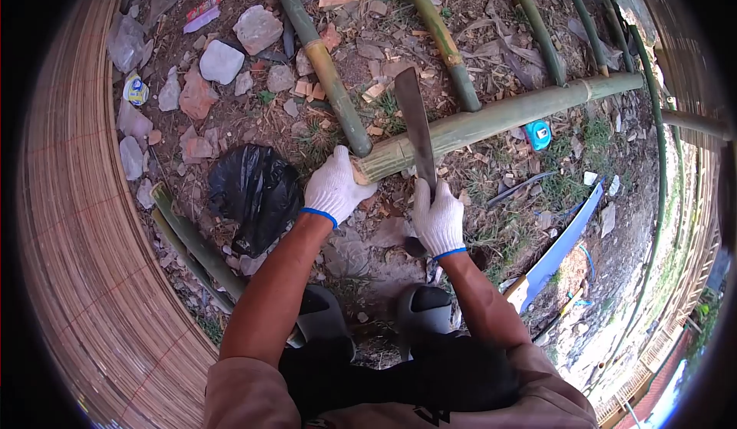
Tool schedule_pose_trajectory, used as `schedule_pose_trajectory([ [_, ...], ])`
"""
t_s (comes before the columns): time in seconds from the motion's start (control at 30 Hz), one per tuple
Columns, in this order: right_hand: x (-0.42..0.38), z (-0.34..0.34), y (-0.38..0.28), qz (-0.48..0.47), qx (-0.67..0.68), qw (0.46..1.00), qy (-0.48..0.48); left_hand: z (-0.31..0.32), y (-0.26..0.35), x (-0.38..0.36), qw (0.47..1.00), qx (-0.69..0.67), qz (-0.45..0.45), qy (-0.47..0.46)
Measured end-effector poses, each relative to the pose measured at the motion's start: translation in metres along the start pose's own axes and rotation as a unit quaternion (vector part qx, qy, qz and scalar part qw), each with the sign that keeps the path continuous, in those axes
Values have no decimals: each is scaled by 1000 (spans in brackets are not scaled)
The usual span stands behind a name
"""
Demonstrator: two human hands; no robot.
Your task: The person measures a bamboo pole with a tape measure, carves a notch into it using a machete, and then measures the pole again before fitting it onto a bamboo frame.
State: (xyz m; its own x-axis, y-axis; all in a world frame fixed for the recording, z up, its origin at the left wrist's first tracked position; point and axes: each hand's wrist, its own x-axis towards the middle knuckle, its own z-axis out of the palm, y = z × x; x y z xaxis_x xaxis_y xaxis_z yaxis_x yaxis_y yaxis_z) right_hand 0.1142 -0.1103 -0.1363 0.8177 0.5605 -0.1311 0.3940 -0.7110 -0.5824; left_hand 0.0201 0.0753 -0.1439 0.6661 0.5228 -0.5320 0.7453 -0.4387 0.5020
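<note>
My right hand (440, 218), in a white knit glove with a blue cuff, is closed around the handle of a machete (415, 118). The blade points away from me and lies across a thick green bamboo pole (491, 126), near its cut end. At that end my left hand (335, 187), gloved the same way, grips the pole, its thumb up by the joint. A thinner bamboo pole (330, 76) meets the thick one there, and another bamboo pole (443, 37) joins it farther right.
A black plastic bag (257, 191) lies left of my hands, beside cut bamboo lengths (196, 245). A turquoise tape measure (538, 134) sits under the thick pole. To the right lies a handsaw (556, 252). Stones and wood chips litter the ground; a slatted bamboo screen (84, 222) stands left.
</note>
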Motion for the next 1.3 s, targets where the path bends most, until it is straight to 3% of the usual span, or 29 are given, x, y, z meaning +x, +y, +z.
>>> schedule_pose_trajectory([
  [0.03,2,-11,5,37,28,998,-36,-5,2,-1,1000,7,-1,-12],
  [0.07,9,-20,12,18,-15,999,-43,-11,3,6,1000,6,-1,3],
  [0.13,16,-50,-5,91,53,993,52,-6,2,0,999,13,-15,-30],
  [0.17,22,-66,-20,178,154,966,109,-4,-2,1,1000,9,-2,-27],
  [0.2,22,-71,-17,166,215,948,164,-1,-7,0,999,10,-7,-35],
  [0.27,16,-43,-15,114,172,955,214,-1,-9,3,1000,2,17,-26],
  [0.3,8,-15,4,31,50,995,85,-2,-8,3,999,6,18,-36],
  [0.33,0,4,14,13,-6,1000,-5,-4,-4,3,999,5,24,-31],
  [0.43,17,-38,-1,57,-6,997,-57,-11,-1,1,998,25,13,-54],
  [0.47,18,-48,-4,45,-4,999,16,-9,-1,4,998,27,19,-54],
  [0.53,26,-70,-24,162,184,960,131,-6,-9,4,998,32,15,-53],
  [0.57,23,-72,-31,173,270,932,171,-5,-11,1,997,35,9,-64],
  [0.6,20,-52,-20,130,210,945,216,-7,-9,1,997,34,0,-65],
  [0.67,2,9,15,31,-44,999,-2,-8,-1,3,998,26,1,-57],
  [0.73,11,-6,5,43,9,999,-25,-9,-6,2,998,36,21,-51],
  [0.8,18,-39,0,53,-20,998,-9,-5,-6,3,998,40,20,-54],
  [0.87,23,-64,-28,157,113,972,134,-5,-9,4,998,44,14,-51],
  [0.93,18,-54,-25,144,213,939,228,-7,-9,3,997,46,3,-59],
  [0.97,14,-36,-16,99,122,970,188,-7,-5,3,998,42,2,-55],
  [1.0,7,-10,1,50,-15,998,-18,-7,-2,3,998,38,6,-53],
  [1.1,13,-23,4,29,-35,998,-52,-2,-12,5,998,52,28,-35],
  [1.13,16,-34,-2,37,-29,999,-16,-3,-9,4,998,52,29,-37],
  [1.2,23,-60,-19,176,131,971,94,-5,-9,3,998,43,17,-43],
  [1.27,23,-61,-16,153,208,947,190,-6,-8,0,996,48,-3,-69],
  [1.3,20,-42,-18,117,155,964,184,-5,-7,-1,998,40,-1,-58],
])
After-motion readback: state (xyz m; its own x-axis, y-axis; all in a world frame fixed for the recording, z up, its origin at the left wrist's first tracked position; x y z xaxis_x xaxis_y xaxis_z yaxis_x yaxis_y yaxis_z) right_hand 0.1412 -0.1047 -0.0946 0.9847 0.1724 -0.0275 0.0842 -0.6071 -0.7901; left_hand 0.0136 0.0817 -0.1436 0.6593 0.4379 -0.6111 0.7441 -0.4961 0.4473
